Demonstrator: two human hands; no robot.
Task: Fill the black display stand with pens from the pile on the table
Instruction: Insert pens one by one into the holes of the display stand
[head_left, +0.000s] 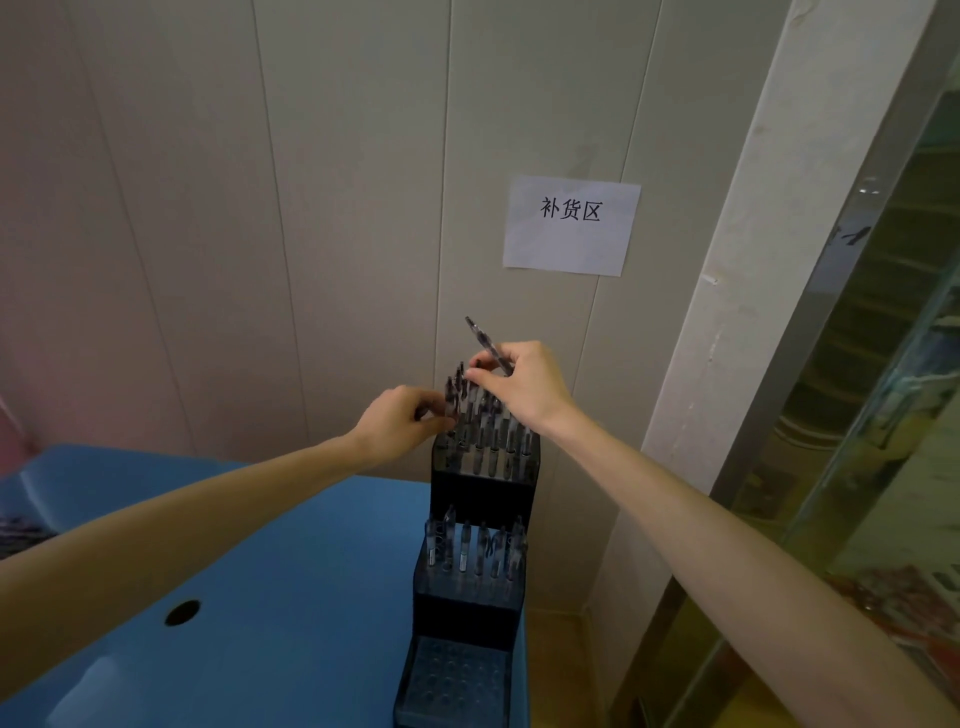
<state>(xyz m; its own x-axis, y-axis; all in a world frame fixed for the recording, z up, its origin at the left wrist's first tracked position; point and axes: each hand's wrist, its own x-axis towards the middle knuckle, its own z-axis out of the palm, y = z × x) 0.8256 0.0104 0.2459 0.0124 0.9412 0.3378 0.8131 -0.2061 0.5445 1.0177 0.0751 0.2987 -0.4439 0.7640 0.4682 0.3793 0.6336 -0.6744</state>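
The right hand (524, 387) pinches a pen (485, 344); the left hand (402, 423) grips pens in the stand (480, 483). The pen should be lowered upright into a free hole.

Arms: two forearms show, both bare from the frame edge to the wrist, with no sleeve on either.
Left hand (402, 423): bare, no glove, ring or watch to be seen.
Right hand (524, 387): bare likewise, the wrist unadorned.
Fingers (480, 375): uncovered, nails too small to tell.
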